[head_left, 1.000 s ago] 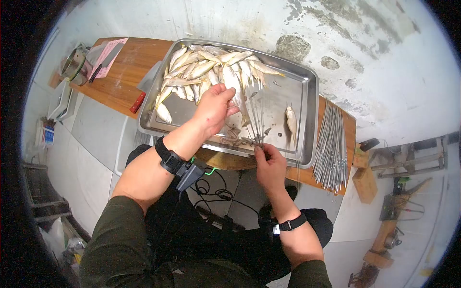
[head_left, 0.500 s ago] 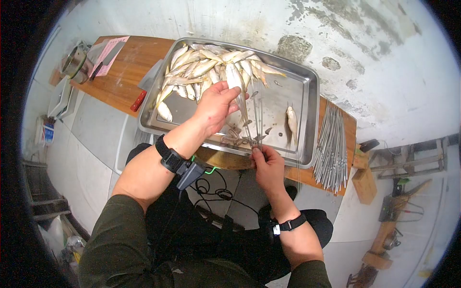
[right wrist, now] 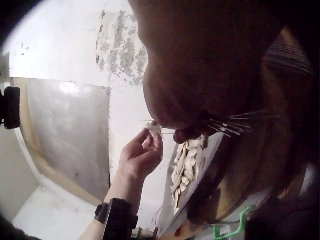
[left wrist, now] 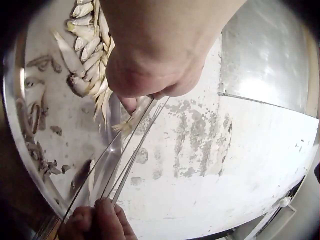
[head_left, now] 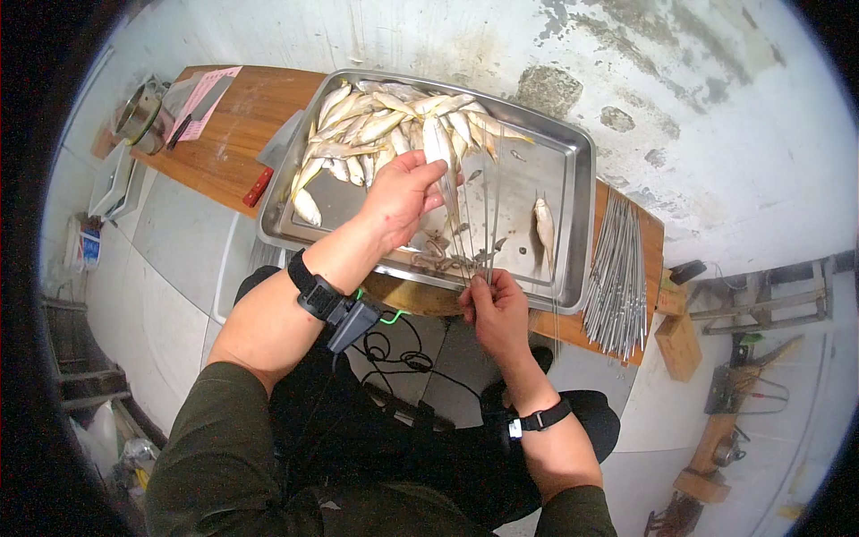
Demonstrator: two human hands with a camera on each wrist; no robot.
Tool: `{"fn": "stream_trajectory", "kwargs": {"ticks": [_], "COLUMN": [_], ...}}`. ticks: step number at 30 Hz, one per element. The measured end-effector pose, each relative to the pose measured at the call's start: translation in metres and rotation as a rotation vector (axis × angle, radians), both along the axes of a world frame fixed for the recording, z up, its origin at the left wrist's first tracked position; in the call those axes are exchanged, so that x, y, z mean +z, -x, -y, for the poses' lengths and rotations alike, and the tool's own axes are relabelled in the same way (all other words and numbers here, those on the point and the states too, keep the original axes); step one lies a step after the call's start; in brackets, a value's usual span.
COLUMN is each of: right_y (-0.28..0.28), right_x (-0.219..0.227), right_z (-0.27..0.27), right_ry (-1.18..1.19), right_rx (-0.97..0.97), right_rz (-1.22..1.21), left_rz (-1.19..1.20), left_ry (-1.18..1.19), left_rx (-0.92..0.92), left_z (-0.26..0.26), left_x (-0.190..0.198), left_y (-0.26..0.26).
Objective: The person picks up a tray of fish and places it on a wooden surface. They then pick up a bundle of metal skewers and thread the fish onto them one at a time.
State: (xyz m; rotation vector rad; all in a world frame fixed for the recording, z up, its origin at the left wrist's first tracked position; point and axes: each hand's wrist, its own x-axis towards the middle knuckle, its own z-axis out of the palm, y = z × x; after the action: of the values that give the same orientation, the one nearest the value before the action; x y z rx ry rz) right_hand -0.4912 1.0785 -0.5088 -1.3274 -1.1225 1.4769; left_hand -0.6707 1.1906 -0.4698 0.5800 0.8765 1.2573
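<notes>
Evidently a fish meets a fan of skewers over the tray.
Head: left hand [head_left: 403, 199] pinches a fish [head_left: 442, 170] at twelve o'clock of the right hand [head_left: 494, 309], which grips the skewers [head_left: 479, 219] by their bases above the tray [head_left: 573, 170]. Left wrist: fish tail [left wrist: 131, 120] lies against the skewers, steadied. Right wrist: skewer ends [right wrist: 227, 125] jut at three o'clock.

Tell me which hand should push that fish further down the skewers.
Probably the left hand: it already grips the fish over the tray. The right hand pinches the skewers at their near ends, steadying them.
</notes>
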Motion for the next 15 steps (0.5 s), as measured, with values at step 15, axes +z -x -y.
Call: {"fn": "stream_trajectory", "kwargs": {"ticks": [15], "right_y": [-0.007], "right_x": [0.009], "right_z": [0.006], "right_ry": [-0.112], "right_rx": [-0.065], "right_rz": [0.108], "left_rz": [0.003], "left_ry": [-0.100], "left_rx": [-0.057], "left_z": [-0.016], "left_x": [0.008], "left_y": [0.025]}}
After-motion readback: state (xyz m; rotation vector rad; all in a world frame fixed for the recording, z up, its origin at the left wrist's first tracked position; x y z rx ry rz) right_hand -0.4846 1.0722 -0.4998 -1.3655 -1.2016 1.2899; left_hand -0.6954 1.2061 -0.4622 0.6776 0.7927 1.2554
